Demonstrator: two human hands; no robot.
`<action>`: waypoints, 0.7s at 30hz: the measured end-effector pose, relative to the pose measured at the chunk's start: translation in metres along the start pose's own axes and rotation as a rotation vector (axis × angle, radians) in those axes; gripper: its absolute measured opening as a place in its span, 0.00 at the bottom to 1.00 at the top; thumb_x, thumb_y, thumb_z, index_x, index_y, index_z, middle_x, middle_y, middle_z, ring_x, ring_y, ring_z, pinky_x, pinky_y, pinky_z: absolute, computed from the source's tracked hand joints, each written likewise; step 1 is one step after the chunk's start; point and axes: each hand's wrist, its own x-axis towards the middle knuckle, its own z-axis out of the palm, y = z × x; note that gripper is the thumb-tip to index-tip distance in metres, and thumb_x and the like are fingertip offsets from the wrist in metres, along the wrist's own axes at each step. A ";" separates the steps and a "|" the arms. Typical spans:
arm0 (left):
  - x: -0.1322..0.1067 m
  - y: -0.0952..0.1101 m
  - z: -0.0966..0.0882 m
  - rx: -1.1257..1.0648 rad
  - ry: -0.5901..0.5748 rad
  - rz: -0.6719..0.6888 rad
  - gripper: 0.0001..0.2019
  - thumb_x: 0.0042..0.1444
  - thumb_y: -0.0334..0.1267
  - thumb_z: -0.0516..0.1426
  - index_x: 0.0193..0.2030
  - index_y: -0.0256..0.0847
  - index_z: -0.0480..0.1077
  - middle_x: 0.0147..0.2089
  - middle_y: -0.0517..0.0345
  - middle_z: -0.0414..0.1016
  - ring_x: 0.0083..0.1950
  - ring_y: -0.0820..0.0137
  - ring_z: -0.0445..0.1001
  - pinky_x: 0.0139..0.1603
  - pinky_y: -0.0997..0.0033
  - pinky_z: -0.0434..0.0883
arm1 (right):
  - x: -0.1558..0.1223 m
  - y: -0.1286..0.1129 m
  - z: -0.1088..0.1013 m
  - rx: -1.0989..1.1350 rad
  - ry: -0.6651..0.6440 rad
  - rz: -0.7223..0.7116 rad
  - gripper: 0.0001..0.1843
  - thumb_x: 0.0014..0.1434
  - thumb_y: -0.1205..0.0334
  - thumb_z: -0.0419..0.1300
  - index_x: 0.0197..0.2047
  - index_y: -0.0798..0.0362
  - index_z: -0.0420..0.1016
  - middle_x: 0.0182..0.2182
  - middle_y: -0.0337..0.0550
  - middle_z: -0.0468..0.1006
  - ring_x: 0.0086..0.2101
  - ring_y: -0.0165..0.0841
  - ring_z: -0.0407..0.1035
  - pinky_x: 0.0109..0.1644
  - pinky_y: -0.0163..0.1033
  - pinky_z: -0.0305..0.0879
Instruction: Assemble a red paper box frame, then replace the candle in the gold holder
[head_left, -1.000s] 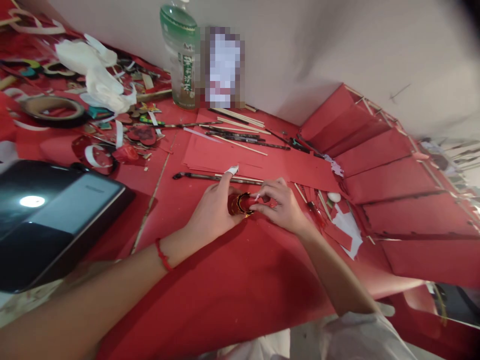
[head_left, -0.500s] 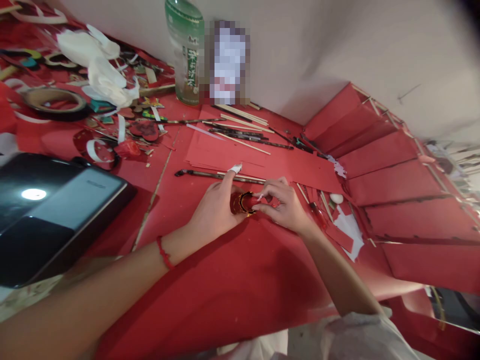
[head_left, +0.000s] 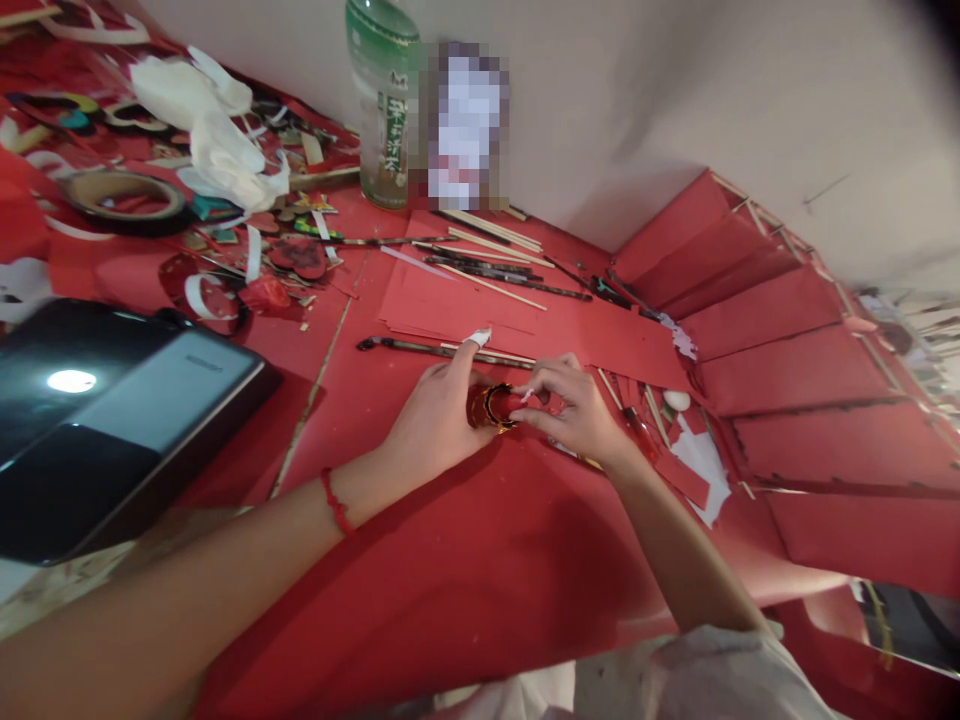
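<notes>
My left hand [head_left: 442, 412], with a white wrap on the thumb tip and a red cord bracelet at the wrist, curls around a small dark red, round object with a shiny gold scalloped rim [head_left: 487, 408]. Its open-looking end faces right. At that rim, my right hand [head_left: 574, 405] pinches a small red piece [head_left: 514, 402] between thumb and fingers; its exact kind is hard to make out. A dark, mottled stick [head_left: 420, 347] lies just beyond my left hand, on the red tabletop [head_left: 450, 560].
Red paper sheets [head_left: 450, 305] with thin sticks lie behind my hands. A green-labelled bottle [head_left: 382, 110] and a blurred upright screen [head_left: 469, 125] stand by the wall. Left are a black case [head_left: 127, 430], a tape roll [head_left: 124, 200] and scraps. Folded red panels [head_left: 772, 350] rise right.
The whole view has shifted slightly, so things sit a little further right. My right fingers have turned slightly at the gold rim, and more red shows there. Both holds stay the same.
</notes>
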 end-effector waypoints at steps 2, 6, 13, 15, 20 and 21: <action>0.000 0.000 0.000 0.007 0.003 -0.002 0.50 0.46 0.38 0.70 0.72 0.40 0.49 0.46 0.52 0.82 0.50 0.54 0.80 0.50 0.57 0.72 | 0.000 0.001 0.000 0.005 0.000 -0.012 0.22 0.65 0.40 0.62 0.32 0.50 0.71 0.27 0.36 0.74 0.29 0.31 0.66 0.42 0.41 0.52; 0.000 0.001 0.000 0.015 0.014 0.000 0.50 0.46 0.38 0.71 0.72 0.40 0.49 0.46 0.52 0.82 0.52 0.53 0.79 0.51 0.57 0.72 | 0.001 0.002 0.000 0.017 -0.004 -0.033 0.20 0.65 0.42 0.63 0.33 0.50 0.72 0.28 0.36 0.75 0.30 0.31 0.68 0.43 0.41 0.53; 0.000 -0.001 0.000 -0.010 0.024 -0.003 0.49 0.45 0.36 0.70 0.72 0.41 0.50 0.46 0.51 0.82 0.50 0.53 0.79 0.49 0.58 0.73 | 0.002 0.006 0.001 0.014 -0.025 -0.046 0.20 0.66 0.43 0.62 0.33 0.50 0.71 0.30 0.37 0.77 0.32 0.32 0.69 0.43 0.41 0.53; 0.000 -0.003 0.000 -0.001 0.034 -0.003 0.50 0.44 0.36 0.71 0.72 0.40 0.51 0.46 0.50 0.81 0.50 0.52 0.80 0.48 0.57 0.74 | 0.002 0.007 0.002 0.020 -0.018 -0.065 0.19 0.66 0.43 0.62 0.33 0.50 0.71 0.30 0.37 0.77 0.32 0.32 0.69 0.43 0.41 0.52; 0.003 -0.009 0.003 -0.008 0.050 0.031 0.50 0.43 0.38 0.72 0.71 0.40 0.52 0.46 0.50 0.82 0.49 0.53 0.81 0.48 0.57 0.74 | 0.001 0.008 0.003 -0.009 -0.011 -0.071 0.18 0.66 0.46 0.63 0.33 0.51 0.72 0.27 0.34 0.73 0.30 0.30 0.66 0.43 0.40 0.51; 0.003 -0.010 0.003 -0.011 0.050 0.037 0.50 0.43 0.38 0.72 0.70 0.40 0.52 0.46 0.50 0.82 0.48 0.54 0.81 0.49 0.57 0.74 | 0.001 0.007 0.002 -0.034 -0.015 -0.053 0.18 0.66 0.46 0.63 0.33 0.52 0.73 0.27 0.34 0.73 0.30 0.30 0.66 0.43 0.40 0.51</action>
